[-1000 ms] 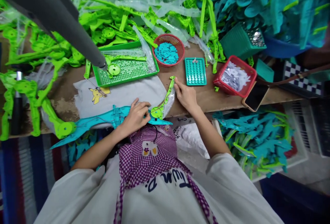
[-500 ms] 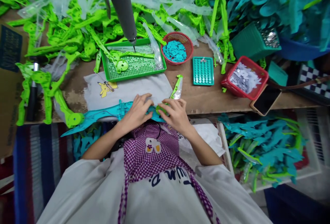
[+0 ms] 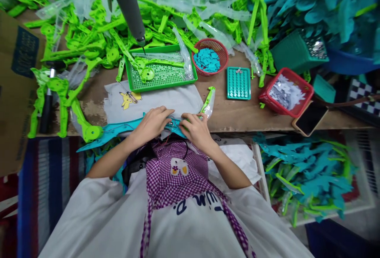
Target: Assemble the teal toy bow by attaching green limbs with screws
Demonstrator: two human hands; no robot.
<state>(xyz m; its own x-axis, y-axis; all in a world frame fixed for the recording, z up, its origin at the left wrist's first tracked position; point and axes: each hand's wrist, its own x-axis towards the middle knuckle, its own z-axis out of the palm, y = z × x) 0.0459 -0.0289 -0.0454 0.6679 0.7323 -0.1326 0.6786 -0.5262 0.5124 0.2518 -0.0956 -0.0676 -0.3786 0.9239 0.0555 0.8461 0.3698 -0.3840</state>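
Note:
A long turquoise plastic toy-sword shell (image 3: 115, 129) lies along the table's front edge, its pointed end to the left. My left hand (image 3: 152, 123) is closed over its middle, fingers bent. My right hand (image 3: 194, 130) grips its right end with curled fingers. Between the hands, thin wires and a small shiny part show in the shell; my fingers hide the rest. Just beyond my right hand lies a green piece with a clear plastic blade (image 3: 209, 101). Under and behind the shell is a grey cloth (image 3: 166, 101) with a yellow cartoon figure, and a screwdriver (image 3: 130, 96) lies on it.
A hanging power screwdriver (image 3: 130, 8) points down over a green tray (image 3: 162, 87). Nearby stand a red basket (image 3: 224, 58) of blue pieces, a teal compartment tray (image 3: 238, 85) and a red bin (image 3: 274, 105) of pale pieces. Green parts heap behind; a phone (image 3: 310, 118) lies right.
The green round part seen under my right hand is now out of sight. Wires and a shiny part have come into view between my hands. The whole view has shifted slightly.

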